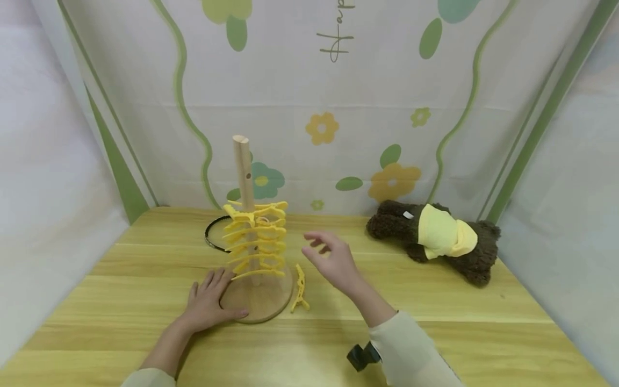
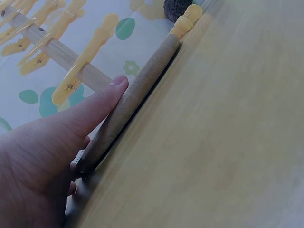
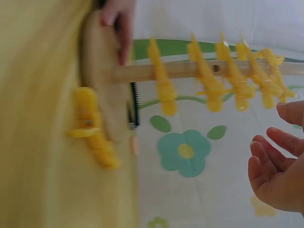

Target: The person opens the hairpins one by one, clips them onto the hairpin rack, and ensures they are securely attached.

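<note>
A wooden stand, its post upright on a round base, bears several yellow hair clips clamped across it in a stack. Spread around the base's left edge is my left hand, fingers fairly straight and the thumb resting on the rim. One loose yellow hair clip lies on the table close to the base's right side; it also shows in the right wrist view. My right hand is raised to the right of the stand, fingers loosely bent, nothing between them.
Behind the stand lies a thin black toothed hoop, like a headband. A dark brown plush toy in a yellow top lies at the back right of the wooden table. White cloth with flower prints hangs behind.
</note>
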{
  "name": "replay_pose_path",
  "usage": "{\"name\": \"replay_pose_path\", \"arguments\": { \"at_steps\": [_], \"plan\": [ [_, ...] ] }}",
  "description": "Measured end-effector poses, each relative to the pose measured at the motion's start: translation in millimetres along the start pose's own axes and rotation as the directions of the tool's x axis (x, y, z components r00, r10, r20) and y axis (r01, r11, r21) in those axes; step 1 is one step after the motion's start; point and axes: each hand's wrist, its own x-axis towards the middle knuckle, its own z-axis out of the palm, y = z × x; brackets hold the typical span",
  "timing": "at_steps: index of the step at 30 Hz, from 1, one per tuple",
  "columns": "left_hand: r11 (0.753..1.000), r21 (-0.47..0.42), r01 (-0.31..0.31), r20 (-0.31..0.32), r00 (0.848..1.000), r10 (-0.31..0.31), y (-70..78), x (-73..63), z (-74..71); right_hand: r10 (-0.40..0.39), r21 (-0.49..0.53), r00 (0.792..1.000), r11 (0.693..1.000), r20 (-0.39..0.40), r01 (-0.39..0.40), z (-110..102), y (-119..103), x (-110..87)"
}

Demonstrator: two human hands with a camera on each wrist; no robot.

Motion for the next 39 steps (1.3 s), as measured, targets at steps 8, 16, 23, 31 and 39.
{"name": "replay_pose_path", "arguments": {
  "at_steps": [8, 16, 23, 31, 39],
  "plan": [
    [1.0, -0.005, 0.001, -0.007, 1.0, -0.001, -0.2, 1.0, 2.5, 0.148, 0.018, 0.989, 0.989, 0.032, -0.148, 7.8, 1.7, -36.6],
    [1.0, -0.013, 0.007, 0.002, 1.0, -0.007, 0.1, 1.1, 3.5, 0.212, 0.042, 0.975, 0.976, 0.066, -0.215, 23.8, 38.9, -55.5],
    [1.0, -0.011, 0.006, -0.002, 1.0, -0.006, 0.6, 2.3, 4.8, 0.247, -0.028, 0.962, 0.969, 0.113, -0.246, 40.7, 82.8, -71.6],
    [1.0, -0.003, 0.01, -0.005, 1.0, -0.01, -1.5, 2.3, 5.3, 0.227, -0.121, 0.964, 0.97, 0.139, -0.211, 42.6, 83.6, -72.3],
    [1.0, -0.002, 0.013, -0.006, 1.0, -0.013, -2.2, 0.9, 3.3, 0.263, -0.176, 0.965, 0.95, 0.014, -0.257, 42.3, 88.2, -70.2]
  ]
}}
